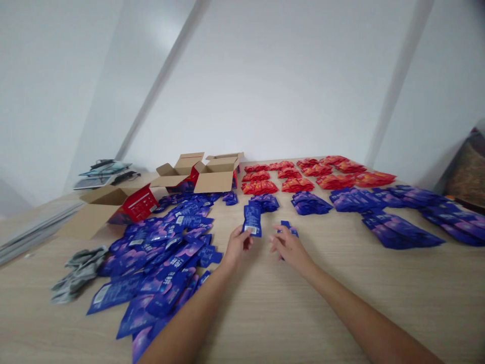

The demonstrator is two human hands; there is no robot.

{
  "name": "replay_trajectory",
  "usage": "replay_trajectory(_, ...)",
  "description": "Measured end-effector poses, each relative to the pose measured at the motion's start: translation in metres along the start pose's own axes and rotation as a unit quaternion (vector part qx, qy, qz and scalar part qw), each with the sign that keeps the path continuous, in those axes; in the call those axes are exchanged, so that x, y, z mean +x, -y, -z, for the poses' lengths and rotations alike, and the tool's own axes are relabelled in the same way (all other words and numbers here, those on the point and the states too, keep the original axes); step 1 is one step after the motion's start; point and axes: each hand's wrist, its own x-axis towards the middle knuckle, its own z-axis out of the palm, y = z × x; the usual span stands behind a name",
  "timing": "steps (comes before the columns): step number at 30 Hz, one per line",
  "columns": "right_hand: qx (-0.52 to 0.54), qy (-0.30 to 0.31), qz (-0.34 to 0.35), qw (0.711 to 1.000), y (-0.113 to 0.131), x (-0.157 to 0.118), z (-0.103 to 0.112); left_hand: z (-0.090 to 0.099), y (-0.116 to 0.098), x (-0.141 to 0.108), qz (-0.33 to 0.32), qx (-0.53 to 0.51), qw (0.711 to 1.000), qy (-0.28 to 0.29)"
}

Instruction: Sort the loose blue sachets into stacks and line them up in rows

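Note:
A blue sachet [252, 218] with a white barcode label is pinched at its lower end by my left hand [238, 243], raised over the middle of the table. My right hand [287, 246] is just to the right, its fingers loosely bent and apart. Beneath and behind it lies another blue sachet [290, 228], partly covered by the fingers. Left of my left hand spreads a loose heap of blue sachets [166, 263]. Beyond my hands, small stacks of blue sachets [310, 203] lie in a row.
Rows of red sachet stacks [297, 184] fill the back of the table. Open cardboard boxes [214, 182] stand at the back left, with another open box [129, 205] nearer. A grey glove-like cloth [79, 273] lies at left. More blue stacks [401, 230] sit at right.

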Motion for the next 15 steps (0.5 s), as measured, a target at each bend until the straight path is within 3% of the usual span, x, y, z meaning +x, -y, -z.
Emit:
replay_trajectory(3,0.117,0.044,-0.067,0.990,0.011,0.000,-0.003,-0.023,-0.005,-0.013,-0.061,-0.065,0.992,0.085)
replay_trajectory(7,0.152,0.045,-0.036,0.987,0.023,-0.003,-0.002,-0.036,0.000,-0.021,-0.031,-0.067,0.979,0.191)
replay_trajectory(10,0.143,0.051,-0.036,0.988,0.024,-0.005,0.000,-0.033,0.009,-0.022,-0.008,-0.058,0.980,0.192)
replay_trajectory(15,0.102,0.096,-0.049,0.989,0.019,-0.005,0.005,-0.031,0.015,-0.020,-0.034,0.029,0.993,0.110)
